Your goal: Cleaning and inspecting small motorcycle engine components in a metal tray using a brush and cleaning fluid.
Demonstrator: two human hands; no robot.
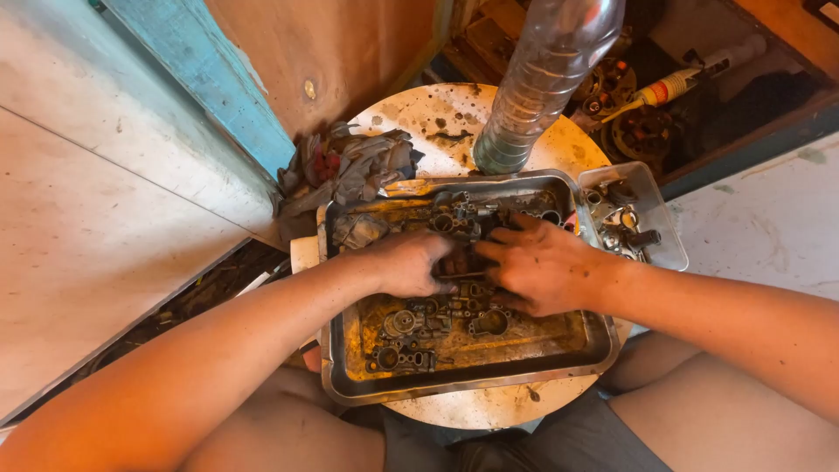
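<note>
Both hands are working inside a shallow rectangular metal tray (336,367) smeared with yellowish grime, sitting on a small round stained worktop (419,118). Left hand (409,262) is curling palm down, fingers closing over a small dark greasy metal part (461,263) at the tray's middle. Right hand (542,265) is meeting it from the opposite side, fingertips pinching the same part; both hands are touching it, and most of it is lying hidden under the fingers.

Just below the hands, several grey cast-metal carburettor bodies (411,322) are lying in the tray bottom. Just beyond the hands, more dark metal fittings (459,214) are piling against the far wall.

Beyond the right hand, a clear ribbed plastic bottle (542,79) is standing upright on the worktop, just behind the tray. Right of the right hand, a small clear plastic box (651,197) is holding small metal pieces. Beyond the left hand, a crumpled grey and red rag (350,170) is resting against the tray's corner.
</note>
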